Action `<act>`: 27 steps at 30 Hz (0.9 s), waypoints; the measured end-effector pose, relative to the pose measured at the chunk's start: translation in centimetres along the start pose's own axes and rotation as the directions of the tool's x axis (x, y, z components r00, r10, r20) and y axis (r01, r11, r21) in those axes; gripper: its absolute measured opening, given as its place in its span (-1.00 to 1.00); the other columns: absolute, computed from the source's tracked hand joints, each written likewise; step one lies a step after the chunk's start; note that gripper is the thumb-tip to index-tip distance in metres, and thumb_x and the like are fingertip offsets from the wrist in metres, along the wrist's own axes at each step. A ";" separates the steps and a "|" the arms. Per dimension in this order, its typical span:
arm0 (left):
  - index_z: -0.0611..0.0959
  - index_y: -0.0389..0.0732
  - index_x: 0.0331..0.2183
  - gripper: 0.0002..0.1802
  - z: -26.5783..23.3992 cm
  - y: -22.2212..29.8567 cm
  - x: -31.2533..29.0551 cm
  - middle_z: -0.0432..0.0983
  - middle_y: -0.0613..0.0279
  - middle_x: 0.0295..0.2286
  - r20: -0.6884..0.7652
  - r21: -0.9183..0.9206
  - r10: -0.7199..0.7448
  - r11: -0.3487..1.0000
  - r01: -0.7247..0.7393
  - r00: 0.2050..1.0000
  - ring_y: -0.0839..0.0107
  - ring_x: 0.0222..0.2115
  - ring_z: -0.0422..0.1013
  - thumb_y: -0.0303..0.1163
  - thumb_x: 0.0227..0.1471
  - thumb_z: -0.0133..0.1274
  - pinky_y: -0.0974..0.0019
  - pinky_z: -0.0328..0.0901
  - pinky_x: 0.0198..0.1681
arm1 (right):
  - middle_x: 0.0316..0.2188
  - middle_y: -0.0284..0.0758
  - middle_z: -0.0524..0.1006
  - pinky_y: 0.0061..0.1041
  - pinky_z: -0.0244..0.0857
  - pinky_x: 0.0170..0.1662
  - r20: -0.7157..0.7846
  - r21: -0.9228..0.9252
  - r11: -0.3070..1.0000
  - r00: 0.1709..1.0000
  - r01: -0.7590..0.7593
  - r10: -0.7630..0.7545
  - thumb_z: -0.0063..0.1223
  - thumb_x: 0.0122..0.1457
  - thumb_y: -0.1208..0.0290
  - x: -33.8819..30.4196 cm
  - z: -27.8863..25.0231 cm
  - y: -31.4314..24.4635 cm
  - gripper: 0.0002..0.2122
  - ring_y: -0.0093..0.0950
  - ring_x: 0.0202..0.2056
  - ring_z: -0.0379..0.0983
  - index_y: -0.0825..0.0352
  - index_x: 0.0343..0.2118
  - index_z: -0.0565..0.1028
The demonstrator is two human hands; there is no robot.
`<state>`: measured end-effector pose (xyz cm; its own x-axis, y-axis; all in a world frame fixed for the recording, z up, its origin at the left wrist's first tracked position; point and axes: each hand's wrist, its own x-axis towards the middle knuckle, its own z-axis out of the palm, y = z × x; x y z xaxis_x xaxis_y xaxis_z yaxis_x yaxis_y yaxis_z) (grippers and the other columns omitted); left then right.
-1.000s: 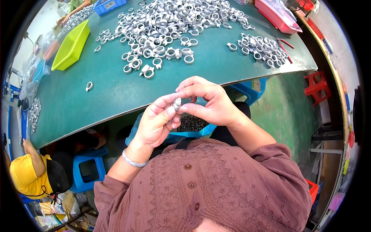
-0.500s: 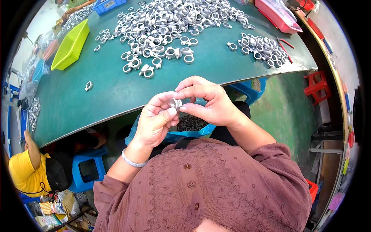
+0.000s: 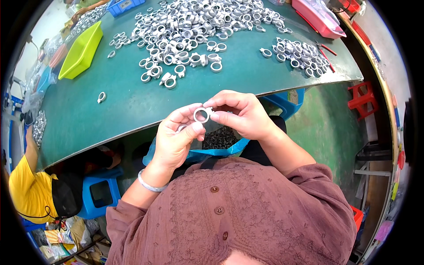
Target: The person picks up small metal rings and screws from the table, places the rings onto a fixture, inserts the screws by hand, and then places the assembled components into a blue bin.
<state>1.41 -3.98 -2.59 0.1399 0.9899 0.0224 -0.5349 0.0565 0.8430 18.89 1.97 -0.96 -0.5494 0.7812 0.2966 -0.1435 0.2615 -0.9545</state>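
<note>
Between both hands, in front of the table edge, a silver metal ring clamp point(image 3: 196, 118) shows its round opening, with its small lug toward the right. My left hand point(image 3: 173, 138) is closed on the ring's left and lower side, thumb below it. A second ring point(image 3: 181, 127) appears partly tucked in the left palm, mostly hidden by the fingers. My right hand point(image 3: 245, 115) pinches the lug side with thumb and fingertips; the other right fingers are curled behind. Below the hands, in my lap, an open blue bag point(image 3: 207, 153) holds many small dark parts point(image 3: 219, 138).
A large heap of rings point(image 3: 190, 28) covers the green table's point(image 3: 132, 101) far middle. A smaller pile point(image 3: 300, 56) lies right, beside a red-handled tool point(image 3: 328, 50). A yellow-green bin point(image 3: 79, 52) and single ring point(image 3: 102, 96) are left. A person in yellow point(image 3: 31, 190) sits at left.
The held ring has turned, so its opening now faces up toward me. My right fingers have shifted onto its lug. The person at left has moved an arm.
</note>
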 end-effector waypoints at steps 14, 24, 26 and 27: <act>0.45 -0.25 -0.37 -0.89 -0.3 -0.2 0.2 0.45 0.07 -0.36 0.070 -0.238 -0.320 0.914 0.328 0.945 0.33 -0.40 0.44 -0.42 0.03 -0.12 0.38 0.40 -0.40 | -0.54 -0.34 0.41 -0.58 0.23 -0.40 -0.056 -0.747 0.654 0.969 0.119 -0.240 0.07 -0.08 0.50 4.2 -3.8 0.6 -0.86 -0.51 -0.50 0.35 0.32 -0.39 0.49; 0.40 -0.26 -0.17 -0.73 -0.4 0.3 0.4 0.45 0.10 -0.39 0.079 -0.259 -0.310 0.911 0.320 0.947 0.32 -0.40 0.45 -0.41 0.04 -0.13 0.42 0.41 -0.43 | -0.53 -0.32 0.36 -0.42 0.22 -0.38 0.053 -0.834 0.514 0.957 0.200 -0.286 0.07 -0.13 0.52 3.8 -2.8 1.2 -0.92 -0.32 -0.43 0.33 0.30 -0.50 0.45; 0.40 -0.25 -0.16 -0.72 0.1 0.4 0.5 0.45 0.15 -0.41 0.036 -0.235 -0.271 0.933 0.272 0.962 0.37 -0.42 0.44 -0.40 0.04 -0.12 0.46 0.39 -0.47 | -0.53 -0.31 0.37 -0.45 0.22 -0.41 0.104 -0.737 0.610 0.941 0.291 -0.323 0.08 -0.14 0.54 2.7 -1.7 0.6 -0.90 -0.33 -0.45 0.33 0.31 -0.48 0.46; 0.40 -0.25 -0.16 -0.71 0.4 0.5 0.6 0.44 0.20 -0.43 0.001 -0.207 -0.231 0.952 0.226 0.973 0.42 -0.45 0.43 -0.38 0.04 -0.10 0.50 0.37 -0.50 | -0.53 -0.31 0.37 -0.46 0.23 -0.43 0.121 -0.710 0.615 0.920 0.342 -0.373 0.10 -0.15 0.56 2.2 -1.2 0.4 -0.87 -0.35 -0.47 0.33 0.30 -0.46 0.46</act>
<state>1.55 -3.42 -1.96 0.2603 0.9500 -0.1727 -0.6499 0.3047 0.6963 18.59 4.48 -0.70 -0.5513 0.5529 0.6248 0.3086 0.8309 -0.4630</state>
